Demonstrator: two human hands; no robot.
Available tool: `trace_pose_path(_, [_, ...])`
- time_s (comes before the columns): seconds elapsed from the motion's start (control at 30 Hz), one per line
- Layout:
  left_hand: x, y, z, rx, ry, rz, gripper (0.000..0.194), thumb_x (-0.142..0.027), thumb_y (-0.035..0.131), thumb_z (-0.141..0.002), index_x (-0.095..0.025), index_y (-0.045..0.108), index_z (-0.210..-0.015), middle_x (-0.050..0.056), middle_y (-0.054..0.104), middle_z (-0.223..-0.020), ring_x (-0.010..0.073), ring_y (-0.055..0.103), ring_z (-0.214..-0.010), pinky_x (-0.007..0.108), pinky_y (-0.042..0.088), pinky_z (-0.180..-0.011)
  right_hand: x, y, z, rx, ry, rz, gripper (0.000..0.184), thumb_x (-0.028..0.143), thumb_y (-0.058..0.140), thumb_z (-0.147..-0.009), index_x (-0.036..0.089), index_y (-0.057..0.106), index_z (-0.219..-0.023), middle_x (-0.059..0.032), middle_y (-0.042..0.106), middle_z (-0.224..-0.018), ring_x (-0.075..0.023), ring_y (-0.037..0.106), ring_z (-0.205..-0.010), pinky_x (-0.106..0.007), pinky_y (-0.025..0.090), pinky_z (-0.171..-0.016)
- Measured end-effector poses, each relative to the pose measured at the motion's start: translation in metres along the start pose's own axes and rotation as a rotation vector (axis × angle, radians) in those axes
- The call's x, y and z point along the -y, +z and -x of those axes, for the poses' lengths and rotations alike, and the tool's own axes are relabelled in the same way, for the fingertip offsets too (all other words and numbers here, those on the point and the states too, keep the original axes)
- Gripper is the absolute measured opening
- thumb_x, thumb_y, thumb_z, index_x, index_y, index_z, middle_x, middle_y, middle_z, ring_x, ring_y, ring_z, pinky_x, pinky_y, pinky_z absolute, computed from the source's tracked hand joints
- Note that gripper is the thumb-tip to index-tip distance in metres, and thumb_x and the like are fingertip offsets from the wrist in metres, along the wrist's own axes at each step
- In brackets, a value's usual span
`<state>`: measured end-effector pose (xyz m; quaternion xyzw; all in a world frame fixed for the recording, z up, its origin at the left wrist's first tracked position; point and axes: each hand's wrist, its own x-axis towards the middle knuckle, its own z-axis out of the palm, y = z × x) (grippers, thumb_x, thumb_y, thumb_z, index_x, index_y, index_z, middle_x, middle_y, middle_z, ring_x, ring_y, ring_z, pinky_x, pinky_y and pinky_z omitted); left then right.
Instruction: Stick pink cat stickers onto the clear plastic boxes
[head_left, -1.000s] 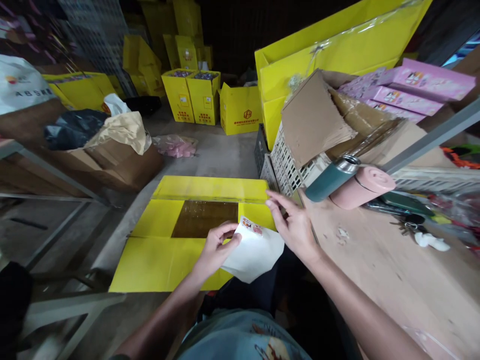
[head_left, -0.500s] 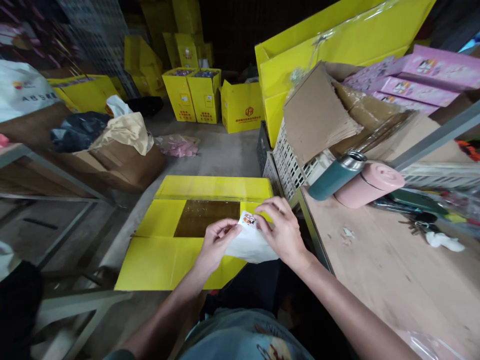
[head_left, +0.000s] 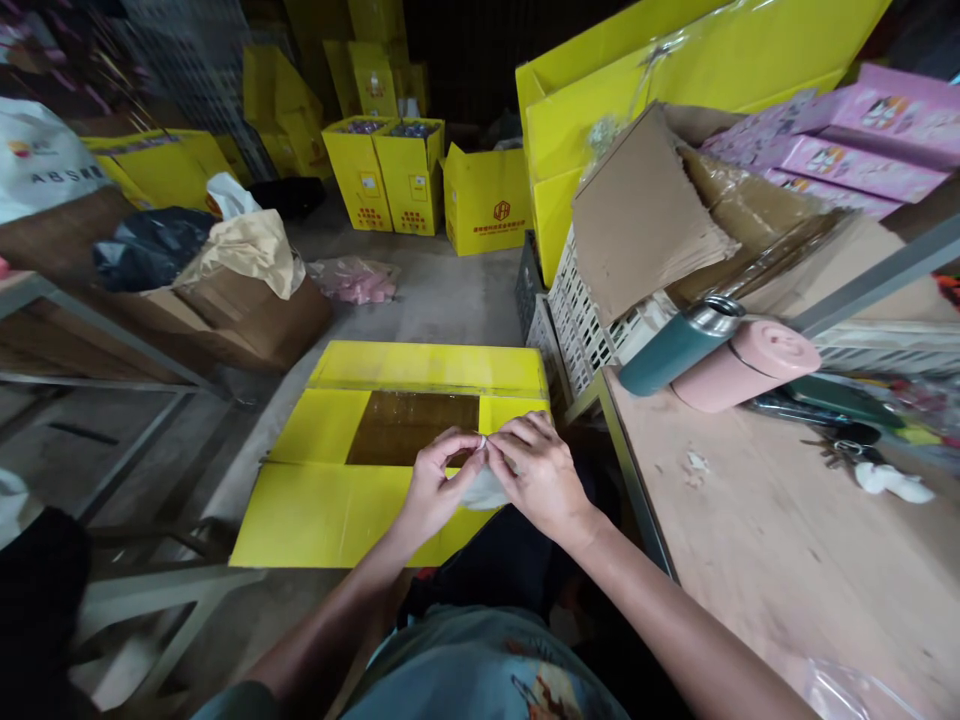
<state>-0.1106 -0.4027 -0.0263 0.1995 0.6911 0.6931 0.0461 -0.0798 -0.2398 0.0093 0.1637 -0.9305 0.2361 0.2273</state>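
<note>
In the head view a white sticker sheet [head_left: 484, 490] hangs between my two hands, mostly hidden behind the fingers. My left hand [head_left: 437, 482] is closed in a pinch at its top edge, thumb against the forefinger. From the other side my right hand [head_left: 538, 472] pinches the same edge, its fingertips touching those of the left. The cartoon print on the sheet is covered. Below and beyond the hands lies a yellow cardboard box [head_left: 300, 515] with brown tape across its top.
On the wooden table [head_left: 765, 520] at right stand a green thermos [head_left: 679, 348] and a pink tumbler [head_left: 746, 366], with keys [head_left: 847, 452] nearby. A white crate [head_left: 581, 315] holds torn cardboard. Yellow cartons [head_left: 382, 180] stand at the back; a brown box [head_left: 262, 310] sits left.
My right hand came in from the right and closed on the sheet's printed edge beside my left hand. The sheet, spread out before, is now mostly covered by the hands.
</note>
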Motion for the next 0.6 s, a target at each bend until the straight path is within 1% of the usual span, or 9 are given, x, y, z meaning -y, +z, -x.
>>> trace_pose_path(0.1, [0.001,0.002,-0.001,-0.021,-0.073,0.046,0.013,-0.028,0.071,-0.084,-0.018,0.074,-0.092,0.005,0.067,-0.089,0.0171,0.062,-0.085,0.028,0.049,-0.079,-0.003,0.003,0.001,-0.032,0.065,-0.108,0.020,0.020,0.053,-0.096,0.022,0.071,-0.086,-0.0051,0.070,-0.085,-0.0216,0.061,-0.081,-0.039,0.050,-0.083])
trace_pose_path(0.13, [0.000,0.002,-0.001,-0.028,-0.101,0.071,0.014,-0.029,0.072,-0.082,-0.018,0.074,-0.091,0.004,0.067,-0.088,0.0168,0.062,-0.083,0.028,0.049,-0.078,-0.004,0.003,0.002,-0.038,0.078,-0.138,0.018,0.022,0.054,-0.096,0.022,0.071,-0.090,-0.0055,0.072,-0.088,-0.0220,0.062,-0.082,-0.039,0.050,-0.083])
trace_pose_path(0.2, [-0.001,0.003,-0.002,-0.028,-0.135,0.102,0.016,-0.030,0.073,-0.081,-0.017,0.074,-0.090,0.004,0.068,-0.086,0.0164,0.062,-0.081,0.028,0.049,-0.077,-0.004,0.004,0.003,-0.021,0.086,-0.183,0.017,0.024,0.055,-0.097,0.022,0.071,-0.097,-0.0068,0.073,-0.093,-0.0234,0.063,-0.087,-0.042,0.049,-0.088])
trace_pose_path(0.27, [-0.004,0.003,-0.003,-0.016,-0.133,0.098,0.016,-0.031,0.073,-0.080,-0.017,0.075,-0.089,0.004,0.068,-0.085,0.0162,0.062,-0.081,0.028,0.049,-0.077,-0.003,0.006,0.003,0.000,0.138,-0.282,0.018,0.023,0.055,-0.095,0.022,0.072,-0.093,-0.0071,0.073,-0.093,-0.0247,0.063,-0.089,-0.045,0.046,-0.094])
trace_pose_path(0.33, [-0.006,0.003,-0.003,-0.006,-0.130,0.083,0.016,-0.031,0.074,-0.079,-0.017,0.076,-0.088,0.004,0.067,-0.084,0.0158,0.061,-0.079,0.027,0.049,-0.077,-0.003,0.008,0.002,-0.015,0.247,-0.423,0.016,0.023,0.057,-0.092,0.022,0.071,-0.084,-0.0063,0.072,-0.086,-0.0248,0.063,-0.087,-0.044,0.046,-0.092])
trace_pose_path(0.4, [-0.007,0.004,-0.002,-0.005,-0.156,0.098,0.018,-0.031,0.076,-0.078,-0.017,0.076,-0.088,0.003,0.066,-0.082,0.0149,0.060,-0.077,0.027,0.048,-0.075,-0.007,0.011,0.000,-0.066,0.364,-0.536,0.014,0.025,0.060,-0.089,0.021,0.069,-0.079,-0.0055,0.070,-0.081,-0.0234,0.064,-0.082,-0.040,0.050,-0.084])
trace_pose_path(0.5, [-0.003,0.003,-0.001,-0.013,-0.246,0.170,0.019,-0.032,0.077,-0.076,-0.016,0.075,-0.087,0.002,0.065,-0.082,0.0135,0.058,-0.074,0.025,0.046,-0.071,-0.021,0.015,-0.002,-0.142,0.494,-0.635,0.020,0.034,0.058,-0.091,0.020,0.066,-0.078,-0.0033,0.069,-0.073,-0.0190,0.064,-0.068,-0.032,0.053,-0.069])
trace_pose_path(0.53, [-0.001,0.002,0.000,-0.015,-0.275,0.189,0.019,-0.032,0.077,-0.076,-0.016,0.075,-0.087,0.002,0.065,-0.081,0.0134,0.057,-0.073,0.025,0.046,-0.070,-0.028,0.015,-0.003,-0.176,0.535,-0.669,0.023,0.038,0.058,-0.092,0.020,0.065,-0.078,-0.0025,0.068,-0.072,-0.0180,0.064,-0.066,-0.030,0.053,-0.067])
trace_pose_path(0.6, [0.006,-0.002,0.000,-0.027,-0.311,0.205,0.019,-0.033,0.077,-0.077,-0.016,0.075,-0.084,0.002,0.065,-0.078,0.0135,0.057,-0.072,0.024,0.045,-0.069,-0.043,0.012,-0.002,-0.261,0.605,-0.725,0.027,0.044,0.057,-0.092,0.020,0.063,-0.080,-0.0018,0.068,-0.074,-0.0175,0.065,-0.070,-0.030,0.053,-0.070])
